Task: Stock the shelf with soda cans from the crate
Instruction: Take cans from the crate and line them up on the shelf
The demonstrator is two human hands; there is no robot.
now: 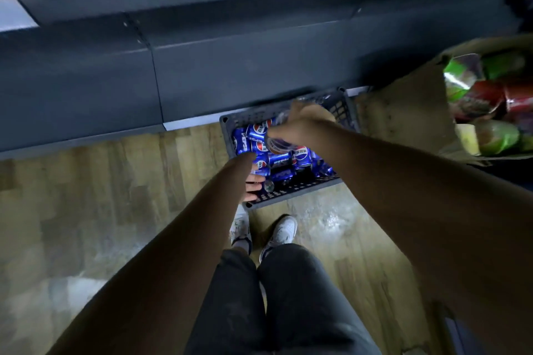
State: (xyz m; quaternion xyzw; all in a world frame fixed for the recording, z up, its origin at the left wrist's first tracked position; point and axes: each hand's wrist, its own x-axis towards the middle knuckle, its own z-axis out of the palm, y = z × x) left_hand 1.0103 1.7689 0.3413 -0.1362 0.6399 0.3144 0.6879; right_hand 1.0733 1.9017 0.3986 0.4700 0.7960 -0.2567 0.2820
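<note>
Gripping Pepsi can (277, 143) at sidewall, frame centre, over crate (288, 196): right hand (300, 127) fingers wrapped. Likely rigid, slick, dentable. Left hand (253, 186) fingers: cannot tell.

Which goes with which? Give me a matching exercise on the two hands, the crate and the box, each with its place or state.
1. right hand
2. left hand
3. crate
4. box

A. beside the crate, holds snack bags
B. reaches into the crate's near left corner
C. grips a can over the crate
D. on the floor, holds blue cans

Pairs: 1-C, 2-B, 3-D, 4-A.
</note>
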